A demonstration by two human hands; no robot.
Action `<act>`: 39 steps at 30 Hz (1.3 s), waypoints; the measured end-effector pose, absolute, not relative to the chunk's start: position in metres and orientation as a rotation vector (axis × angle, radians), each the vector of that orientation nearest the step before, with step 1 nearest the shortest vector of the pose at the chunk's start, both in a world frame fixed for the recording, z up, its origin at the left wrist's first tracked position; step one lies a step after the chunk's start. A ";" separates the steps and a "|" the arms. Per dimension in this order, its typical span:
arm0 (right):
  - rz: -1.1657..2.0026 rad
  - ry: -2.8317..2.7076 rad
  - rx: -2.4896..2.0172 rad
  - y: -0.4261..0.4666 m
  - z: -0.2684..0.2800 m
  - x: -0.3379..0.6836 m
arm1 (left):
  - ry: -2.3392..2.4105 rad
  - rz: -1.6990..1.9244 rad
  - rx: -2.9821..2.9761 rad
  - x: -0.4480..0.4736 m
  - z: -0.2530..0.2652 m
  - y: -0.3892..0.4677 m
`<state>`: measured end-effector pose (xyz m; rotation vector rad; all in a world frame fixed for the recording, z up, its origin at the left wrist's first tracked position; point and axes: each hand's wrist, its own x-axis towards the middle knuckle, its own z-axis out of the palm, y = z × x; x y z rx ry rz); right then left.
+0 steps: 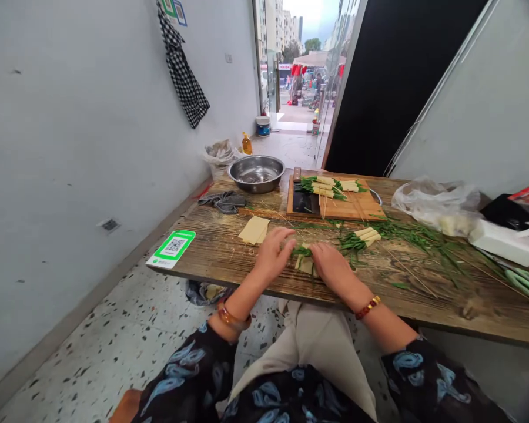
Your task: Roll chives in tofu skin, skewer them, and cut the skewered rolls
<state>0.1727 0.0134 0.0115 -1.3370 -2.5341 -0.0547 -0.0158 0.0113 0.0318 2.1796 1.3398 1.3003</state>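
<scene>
- The left hand [273,254] is at the left end of a bundle of greens [300,251], its thumb spread from its bent fingers; I cannot tell whether it grips anything.
- The right hand [332,267] has its bent fingers at the right end of that bundle; its grip is hidden.
- The greens lie on a pale sheet [306,267] between the two hands, near the front edge of the wooden table [220,252].
- A small stack of sheets [254,230] lies beyond the left hand.
- Filled rolls [367,236] lie beyond the right hand, near loose greens [423,238].
- More rolls [324,192] rest on the cutting board [348,208], right of a metal basin [256,174].
</scene>
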 end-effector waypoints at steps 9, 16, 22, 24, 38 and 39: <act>-0.027 -2.495 -1.339 0.005 -0.004 0.176 | 1.297 0.722 2.526 0.004 0.011 0.014; 0.165 -2.352 -1.339 0.008 0.009 0.177 | 1.245 0.684 2.692 0.000 0.019 0.024; 0.080 -2.449 -1.315 -0.004 0.008 0.183 | 1.192 0.578 2.770 -0.004 0.008 0.018; 0.165 -2.436 -1.235 -0.007 0.007 0.192 | 1.177 0.561 2.753 -0.006 0.007 0.016; 0.214 -2.321 -1.355 -0.008 0.003 0.202 | 1.147 0.560 2.672 -0.008 0.009 0.018; 0.175 -2.344 -1.368 -0.007 0.002 0.199 | 1.152 0.557 2.671 -0.008 0.011 0.018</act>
